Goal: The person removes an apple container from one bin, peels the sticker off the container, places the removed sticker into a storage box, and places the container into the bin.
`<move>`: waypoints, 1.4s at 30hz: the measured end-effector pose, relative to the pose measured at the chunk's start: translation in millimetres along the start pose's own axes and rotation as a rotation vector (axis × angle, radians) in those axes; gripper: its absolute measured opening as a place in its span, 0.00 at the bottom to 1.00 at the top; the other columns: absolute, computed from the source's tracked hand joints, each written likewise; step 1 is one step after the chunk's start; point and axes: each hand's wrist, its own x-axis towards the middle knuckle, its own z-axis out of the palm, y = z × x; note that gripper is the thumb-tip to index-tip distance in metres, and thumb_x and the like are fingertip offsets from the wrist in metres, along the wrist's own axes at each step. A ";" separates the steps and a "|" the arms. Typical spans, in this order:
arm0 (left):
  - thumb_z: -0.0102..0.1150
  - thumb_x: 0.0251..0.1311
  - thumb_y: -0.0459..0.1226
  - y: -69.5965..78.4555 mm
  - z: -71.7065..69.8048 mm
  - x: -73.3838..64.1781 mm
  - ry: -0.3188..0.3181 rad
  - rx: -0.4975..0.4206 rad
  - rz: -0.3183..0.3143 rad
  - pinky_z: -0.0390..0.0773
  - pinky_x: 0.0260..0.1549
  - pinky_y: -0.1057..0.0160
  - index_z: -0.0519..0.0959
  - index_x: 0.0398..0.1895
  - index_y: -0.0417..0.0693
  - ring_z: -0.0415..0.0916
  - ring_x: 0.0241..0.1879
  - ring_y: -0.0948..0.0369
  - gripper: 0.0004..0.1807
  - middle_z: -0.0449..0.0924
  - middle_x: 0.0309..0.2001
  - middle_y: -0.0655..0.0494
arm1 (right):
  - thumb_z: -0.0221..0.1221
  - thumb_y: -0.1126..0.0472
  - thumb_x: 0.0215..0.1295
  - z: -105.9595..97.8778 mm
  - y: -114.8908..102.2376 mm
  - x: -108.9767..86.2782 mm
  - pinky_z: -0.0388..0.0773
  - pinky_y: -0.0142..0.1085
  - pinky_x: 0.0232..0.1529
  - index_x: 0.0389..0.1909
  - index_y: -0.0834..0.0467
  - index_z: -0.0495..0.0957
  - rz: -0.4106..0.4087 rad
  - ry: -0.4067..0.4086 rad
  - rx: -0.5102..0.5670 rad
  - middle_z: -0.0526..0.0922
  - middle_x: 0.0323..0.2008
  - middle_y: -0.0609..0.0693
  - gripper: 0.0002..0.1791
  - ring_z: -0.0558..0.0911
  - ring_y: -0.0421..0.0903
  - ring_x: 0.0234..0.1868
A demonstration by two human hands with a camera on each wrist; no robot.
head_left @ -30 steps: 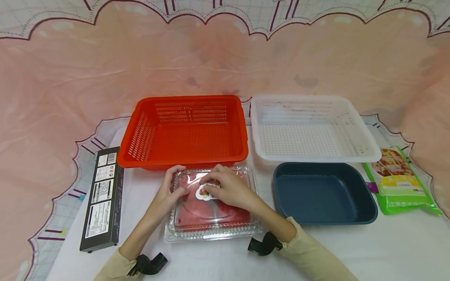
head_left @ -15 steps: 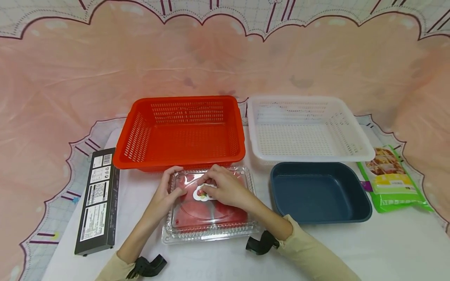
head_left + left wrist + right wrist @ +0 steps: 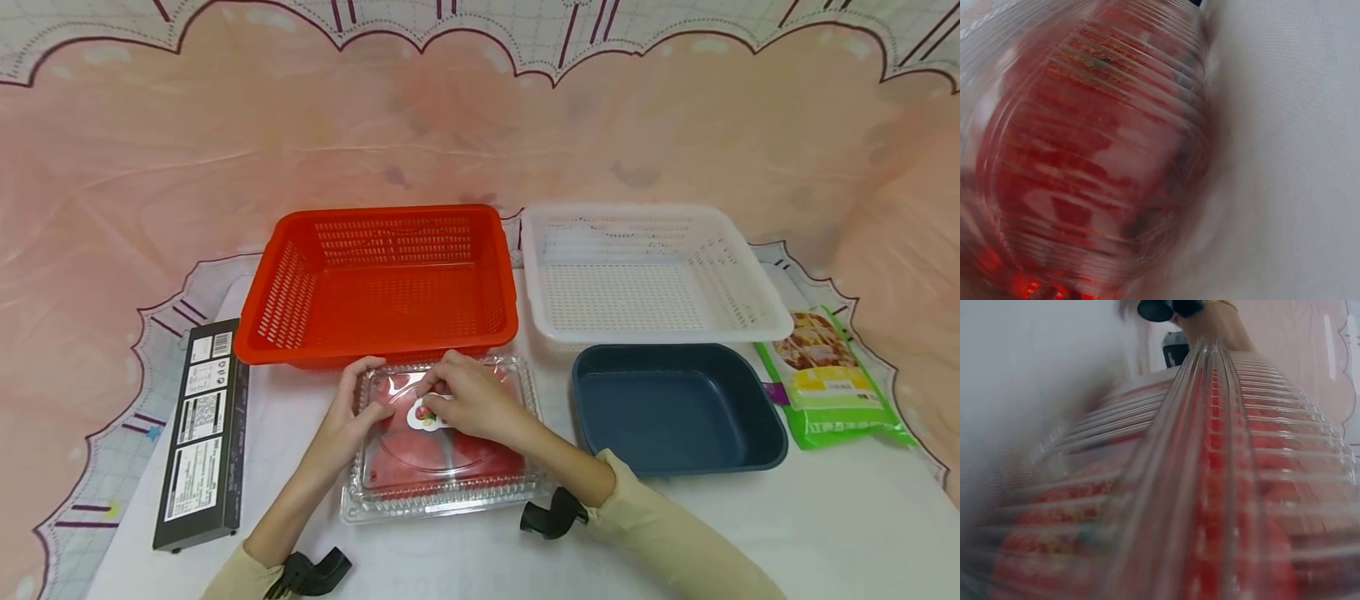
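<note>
A clear plastic clamshell container [image 3: 438,502] with ribbed sides and red contents lies on the white table. A white sticker with a fruit picture [image 3: 425,414] is on its lid. My left hand [image 3: 347,423] grips the far left corner, thumb on the lid and fingers along the edge. Bent over the lid, my right hand [image 3: 480,404] has thumb and forefinger tips close together at the sticker; I cannot tell whether they pinch it. The ribbed container wall [image 3: 1097,144] fills much of the left wrist view. In the right wrist view the container's rim [image 3: 1210,425] runs lengthwise.
Behind the container stands a red basket [image 3: 375,346], with a white basket [image 3: 660,333] to its right. A dark blue tray [image 3: 678,417] sits right of the container. A green food packet [image 3: 840,425] lies at far right, a black box [image 3: 201,433] at left.
The whole scene has drifted slightly left in the head view. Both hands keep almost the same places on the container.
</note>
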 end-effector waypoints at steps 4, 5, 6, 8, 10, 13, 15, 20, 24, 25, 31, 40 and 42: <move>0.50 0.60 0.32 -0.4 0.2 -0.6 0.010 -0.003 0.002 0.56 0.66 0.43 0.57 0.67 0.49 0.58 0.64 0.50 0.30 0.55 0.68 0.46 | 0.61 0.61 0.63 1.9 -0.6 0.9 0.68 0.26 0.33 0.38 0.56 0.84 -0.007 0.015 -0.022 0.77 0.35 0.48 0.06 0.72 0.40 0.34; 0.50 0.60 0.32 -0.4 0.5 -0.6 0.011 -0.006 0.003 0.55 0.67 0.43 0.57 0.67 0.49 0.57 0.64 0.50 0.30 0.55 0.68 0.46 | 0.61 0.61 0.63 2.1 -0.8 0.9 0.68 0.26 0.33 0.39 0.57 0.84 -0.004 0.016 -0.023 0.77 0.35 0.49 0.06 0.72 0.40 0.34; 0.50 0.60 0.32 -0.5 0.7 -0.5 0.012 -0.009 0.004 0.55 0.67 0.42 0.57 0.67 0.49 0.56 0.64 0.49 0.30 0.55 0.68 0.46 | 0.61 0.61 0.63 2.4 -0.6 1.0 0.68 0.26 0.33 0.38 0.57 0.84 -0.003 0.016 -0.026 0.77 0.35 0.49 0.06 0.72 0.40 0.33; 0.50 0.60 0.32 -0.8 1.3 -0.4 0.012 -0.013 0.006 0.54 0.67 0.42 0.57 0.67 0.49 0.56 0.65 0.50 0.30 0.54 0.68 0.46 | 0.61 0.62 0.64 2.1 -0.7 0.9 0.68 0.26 0.32 0.38 0.58 0.84 0.000 0.014 -0.025 0.76 0.35 0.49 0.06 0.72 0.40 0.33; 0.50 0.61 0.32 -0.9 2.1 -0.2 0.012 -0.019 0.008 0.54 0.67 0.42 0.57 0.67 0.49 0.56 0.65 0.50 0.30 0.54 0.68 0.46 | 0.61 0.63 0.64 2.1 -0.1 1.0 0.68 0.27 0.32 0.38 0.58 0.84 0.000 0.011 -0.022 0.76 0.34 0.49 0.06 0.71 0.41 0.33; 0.49 0.61 0.31 -1.6 2.9 -0.3 0.014 -0.026 0.008 0.54 0.68 0.41 0.57 0.67 0.49 0.55 0.65 0.50 0.30 0.54 0.69 0.47 | 0.61 0.63 0.64 1.4 0.2 0.6 0.68 0.27 0.33 0.37 0.58 0.83 -0.001 0.001 -0.014 0.75 0.34 0.49 0.05 0.71 0.41 0.33; 0.49 0.61 0.31 -1.7 3.4 -0.1 0.016 -0.030 0.010 0.53 0.69 0.40 0.57 0.67 0.49 0.55 0.66 0.50 0.30 0.54 0.69 0.47 | 0.60 0.63 0.64 0.8 0.5 0.4 0.69 0.27 0.34 0.37 0.58 0.83 -0.006 -0.005 -0.017 0.75 0.34 0.49 0.04 0.72 0.41 0.34; 0.49 0.61 0.32 -1.4 3.9 1.1 0.013 -0.033 0.022 0.50 0.70 0.37 0.57 0.67 0.48 0.52 0.68 0.50 0.29 0.53 0.70 0.48 | 0.59 0.62 0.66 -0.9 1.4 -0.5 0.69 0.29 0.37 0.37 0.57 0.81 -0.014 -0.020 -0.030 0.75 0.37 0.49 0.04 0.72 0.42 0.37; 0.48 0.62 0.32 -1.3 3.7 1.5 0.009 -0.032 0.023 0.49 0.70 0.37 0.57 0.67 0.48 0.51 0.68 0.50 0.29 0.53 0.70 0.48 | 0.58 0.62 0.67 -1.0 2.6 -1.2 0.68 0.31 0.39 0.36 0.57 0.80 -0.028 -0.025 -0.032 0.75 0.37 0.50 0.04 0.71 0.44 0.38; 0.48 0.62 0.31 -1.3 3.6 1.6 0.010 -0.032 0.022 0.50 0.70 0.37 0.57 0.67 0.48 0.52 0.68 0.50 0.29 0.53 0.69 0.48 | 0.57 0.62 0.67 -1.0 2.8 -1.5 0.68 0.31 0.39 0.36 0.57 0.80 -0.033 -0.025 -0.031 0.74 0.37 0.50 0.04 0.71 0.44 0.39; 0.48 0.62 0.31 -1.3 2.8 0.9 0.014 -0.031 0.017 0.52 0.69 0.39 0.57 0.67 0.48 0.54 0.66 0.49 0.29 0.54 0.69 0.47 | 0.56 0.64 0.67 -0.6 4.8 -3.6 0.68 0.33 0.43 0.35 0.56 0.77 -0.088 -0.027 -0.025 0.74 0.37 0.51 0.03 0.71 0.45 0.40; 0.48 0.61 0.31 -2.0 2.4 -0.7 0.019 -0.010 0.011 0.57 0.64 0.50 0.57 0.67 0.49 0.58 0.62 0.53 0.30 0.56 0.67 0.47 | 0.56 0.64 0.67 1.5 8.9 -2.4 0.67 0.33 0.45 0.35 0.55 0.75 -0.155 -0.020 0.006 0.78 0.32 0.48 0.01 0.72 0.44 0.38; 0.48 0.61 0.31 -1.8 2.4 -1.0 0.018 -0.005 0.010 0.58 0.63 0.51 0.57 0.67 0.49 0.59 0.61 0.54 0.30 0.56 0.67 0.47 | 0.57 0.63 0.67 2.0 9.2 -2.0 0.67 0.32 0.44 0.37 0.55 0.76 -0.153 -0.018 0.016 0.80 0.32 0.48 0.01 0.73 0.43 0.38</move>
